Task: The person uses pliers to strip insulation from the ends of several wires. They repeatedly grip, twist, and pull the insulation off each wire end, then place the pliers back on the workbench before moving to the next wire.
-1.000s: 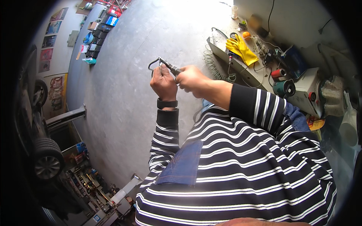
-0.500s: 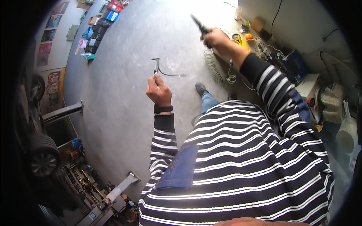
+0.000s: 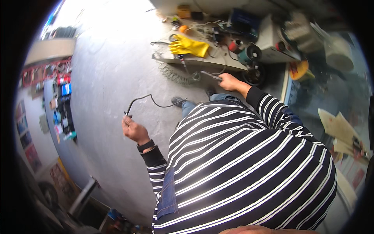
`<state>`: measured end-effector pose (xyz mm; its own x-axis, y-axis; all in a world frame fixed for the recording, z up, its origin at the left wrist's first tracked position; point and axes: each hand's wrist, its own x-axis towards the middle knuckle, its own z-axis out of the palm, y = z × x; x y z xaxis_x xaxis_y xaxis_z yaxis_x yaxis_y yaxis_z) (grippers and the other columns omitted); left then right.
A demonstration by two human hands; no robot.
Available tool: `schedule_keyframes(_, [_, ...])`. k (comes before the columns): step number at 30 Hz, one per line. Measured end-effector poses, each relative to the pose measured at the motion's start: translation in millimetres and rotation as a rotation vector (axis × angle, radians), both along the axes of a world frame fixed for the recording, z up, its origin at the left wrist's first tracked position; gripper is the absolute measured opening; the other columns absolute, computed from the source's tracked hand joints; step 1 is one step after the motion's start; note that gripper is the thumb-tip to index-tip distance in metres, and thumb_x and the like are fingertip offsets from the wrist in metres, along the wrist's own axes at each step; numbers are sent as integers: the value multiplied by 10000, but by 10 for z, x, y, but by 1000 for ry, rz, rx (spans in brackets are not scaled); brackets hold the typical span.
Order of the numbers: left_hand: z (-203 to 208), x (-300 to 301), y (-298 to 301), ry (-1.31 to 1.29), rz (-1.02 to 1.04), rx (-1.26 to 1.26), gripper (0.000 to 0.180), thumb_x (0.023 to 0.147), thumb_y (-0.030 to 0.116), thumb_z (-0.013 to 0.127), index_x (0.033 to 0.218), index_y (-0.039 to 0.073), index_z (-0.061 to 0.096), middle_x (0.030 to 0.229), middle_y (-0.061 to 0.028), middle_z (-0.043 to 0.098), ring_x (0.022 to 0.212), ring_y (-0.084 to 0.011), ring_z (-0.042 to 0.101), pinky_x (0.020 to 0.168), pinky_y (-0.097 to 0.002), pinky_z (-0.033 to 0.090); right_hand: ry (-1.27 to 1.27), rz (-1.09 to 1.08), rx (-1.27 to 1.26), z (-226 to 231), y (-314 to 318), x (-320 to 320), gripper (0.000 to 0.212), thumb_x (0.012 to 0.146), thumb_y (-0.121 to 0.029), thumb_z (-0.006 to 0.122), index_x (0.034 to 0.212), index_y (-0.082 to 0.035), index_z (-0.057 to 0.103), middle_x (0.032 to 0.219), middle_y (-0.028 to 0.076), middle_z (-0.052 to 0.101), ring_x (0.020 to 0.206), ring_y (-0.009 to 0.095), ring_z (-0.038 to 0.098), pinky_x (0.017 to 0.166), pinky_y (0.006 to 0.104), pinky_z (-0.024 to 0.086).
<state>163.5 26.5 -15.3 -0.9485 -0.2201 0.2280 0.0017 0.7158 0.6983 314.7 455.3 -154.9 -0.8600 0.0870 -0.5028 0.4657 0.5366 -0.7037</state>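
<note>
My left hand (image 3: 134,130), out over the grey floor at the left, is closed on one end of a thin black cable (image 3: 135,99). From the fingertips the cable rises, bends sharply, then sags toward my shoes, where its free end passes in front of my leg. My right hand (image 3: 230,82) is farther right, in front of a bench. Its fingers are wrapped round a slim grey hand tool with a narrow tip (image 3: 210,75), which points left. Blur hides the tool's exact kind. The two hands are well apart.
Yellow rubber gloves (image 3: 189,45), an orange ball-like thing (image 3: 183,29) and a green cylindrical machine (image 3: 249,54) lie on the cluttered bench (image 3: 230,62). A coiled hose (image 3: 177,76) hangs at its edge. Boxes (image 3: 67,89) line the far left; a lift arm (image 3: 82,195) stands lower left.
My view has turned right toward the bench. My right hand has come down and nearer with the tool. The left still grips the cable, which now hangs in a longer bend.
</note>
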Motion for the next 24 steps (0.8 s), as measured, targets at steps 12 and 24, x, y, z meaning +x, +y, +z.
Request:
schedule_keyframes(12, [56,-9,201,49,-165,201,461,1114,333,506,945,-64,667,757,-27,567,692,-133,467,634,-297,390,-442,-917,547,-725,1149,2373,310,879,-119,575,1105,38,719,1215,271,688,1137,463,654,954,531,526])
schedule_keyframes(24, [183,-14,250,-91,-209,365,395,1115,322,491,907,15,627,680,46,421,589,-68,353,543,-254,288,-362,-689,1014,-577,1215,2490,188,905,-125,624,1033,-46,737,1249,119,627,1201,342,592,1047,526,444])
